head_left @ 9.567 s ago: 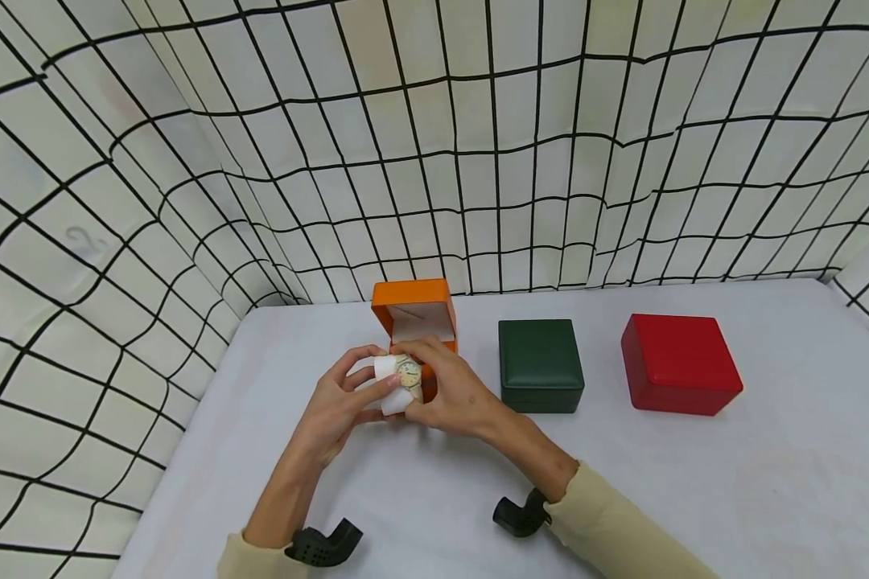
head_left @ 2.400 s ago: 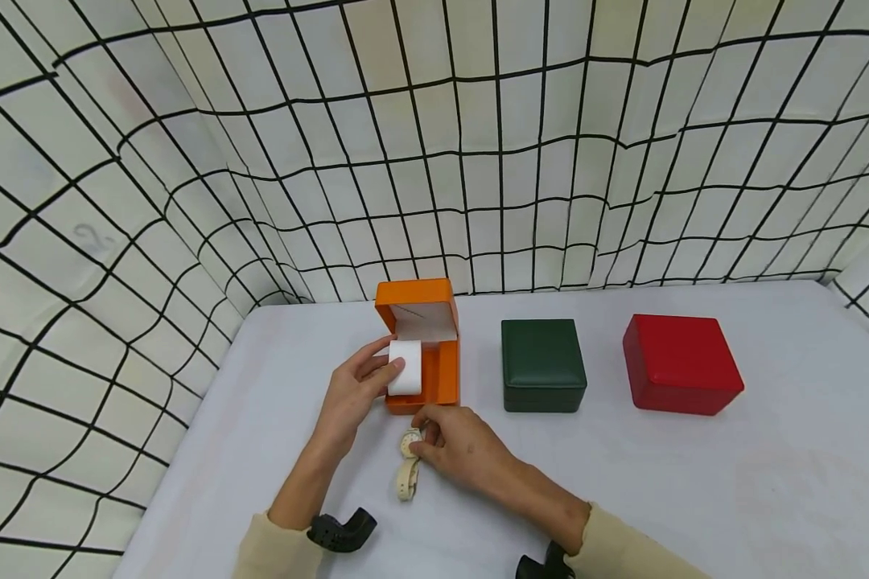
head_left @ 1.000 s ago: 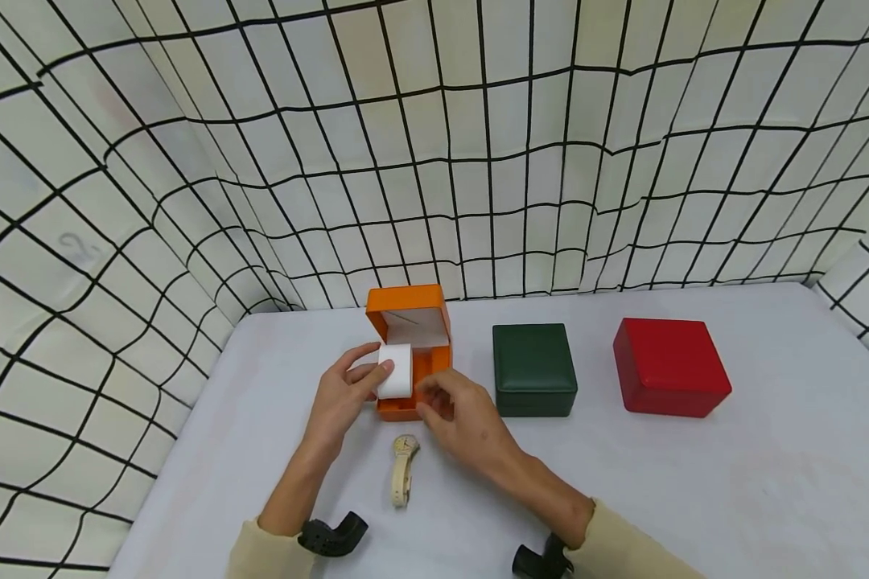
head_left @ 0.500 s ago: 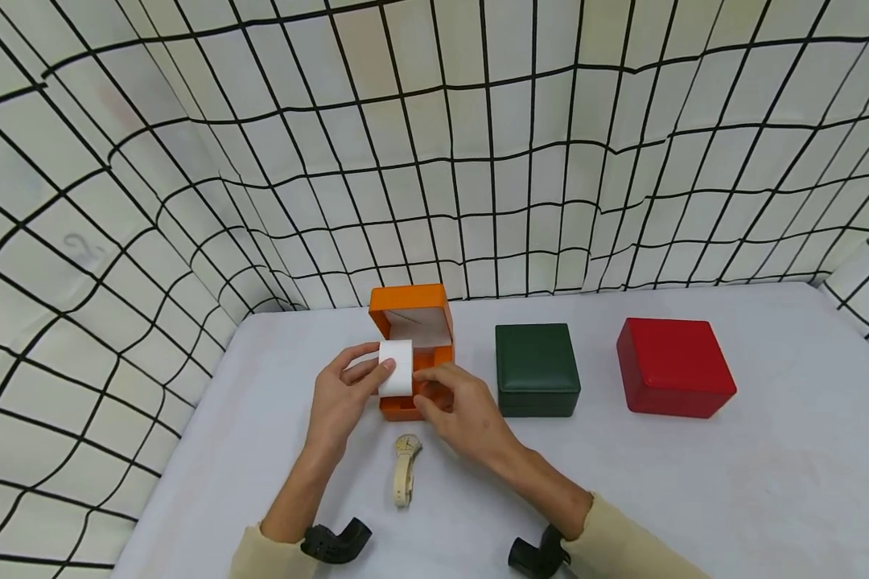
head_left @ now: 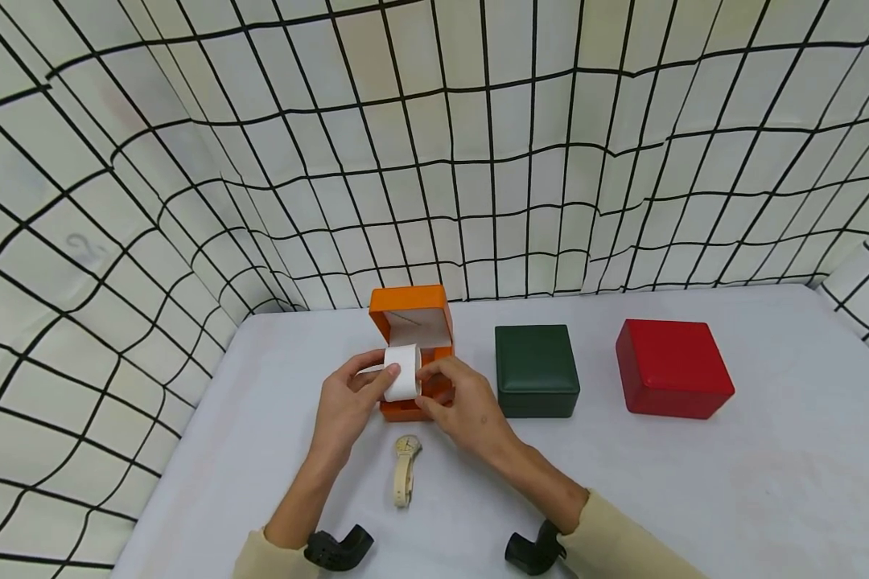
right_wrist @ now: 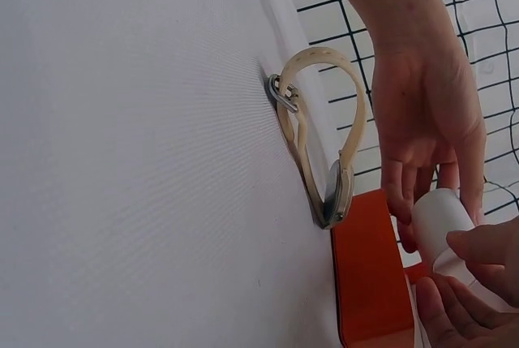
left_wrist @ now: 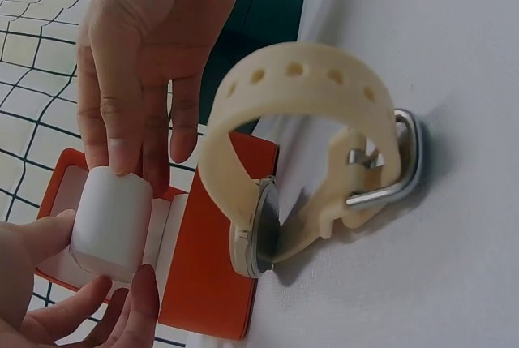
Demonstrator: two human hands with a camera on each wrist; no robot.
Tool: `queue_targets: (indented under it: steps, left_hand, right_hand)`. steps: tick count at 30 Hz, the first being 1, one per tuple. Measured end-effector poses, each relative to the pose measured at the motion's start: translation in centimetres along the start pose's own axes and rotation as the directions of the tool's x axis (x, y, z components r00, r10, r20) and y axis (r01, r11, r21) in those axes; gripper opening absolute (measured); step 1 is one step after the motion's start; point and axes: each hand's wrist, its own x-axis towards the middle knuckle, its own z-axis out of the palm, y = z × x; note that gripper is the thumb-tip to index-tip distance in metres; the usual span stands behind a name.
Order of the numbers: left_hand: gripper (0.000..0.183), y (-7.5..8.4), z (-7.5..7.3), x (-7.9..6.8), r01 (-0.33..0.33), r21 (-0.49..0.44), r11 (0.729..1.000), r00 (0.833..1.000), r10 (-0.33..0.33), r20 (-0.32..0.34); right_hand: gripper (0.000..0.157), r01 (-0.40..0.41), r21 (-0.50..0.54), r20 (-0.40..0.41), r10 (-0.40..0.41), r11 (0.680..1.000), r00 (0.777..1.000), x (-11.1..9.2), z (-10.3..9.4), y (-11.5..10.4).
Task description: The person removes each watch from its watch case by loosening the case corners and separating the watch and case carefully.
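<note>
Green box beside red box

Left sleeve and right sleeve are the same plain beige, and there's a chunky black left wrist gadget plus a matching right wrist gadget, both bent like pipe elbows lol.

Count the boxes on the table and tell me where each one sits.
3. The open orange box is at the left, beyond the watch; the closed green box is in the middle; the closed red box is at the right.
</note>
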Motion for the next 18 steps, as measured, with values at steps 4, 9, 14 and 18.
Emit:
queue_targets:
  steps: [4,9,14,18]
  left_hand:
    - [0.052,-0.12,-0.06,-0.07,0.0,0.032,0.999,1.0,0.0,0.011]
    - [0.052,-0.19,-0.19,-0.3,-0.018,0.118,0.993,0.999,0.013,0.04]
    - [0.053,-0.18,-0.14,-0.42,-0.056,0.154,0.986,0.997,0.047,0.061]
    - [0.054,-0.1,-0.07,-0.4,-0.075,0.141,0.987,0.996,0.066,0.067]
  right_hand:
    - [0.029,0.012,-0.002,-0.01,-0.012,1.0,1.0,0.1,0.1,0.19]
    - [0.029,0.006,0.004,-0.014,-0.006,1.0,1.0,0.16,0.14,0.36]
    - [0.029,-0.005,-0.003,-0.019,0.005,1.0,1.0,0.25,0.07,0.47]
    - [0.031,-0.017,0.005,-0.012,0.017,1.0,1.0,0.3,0.03,0.52]
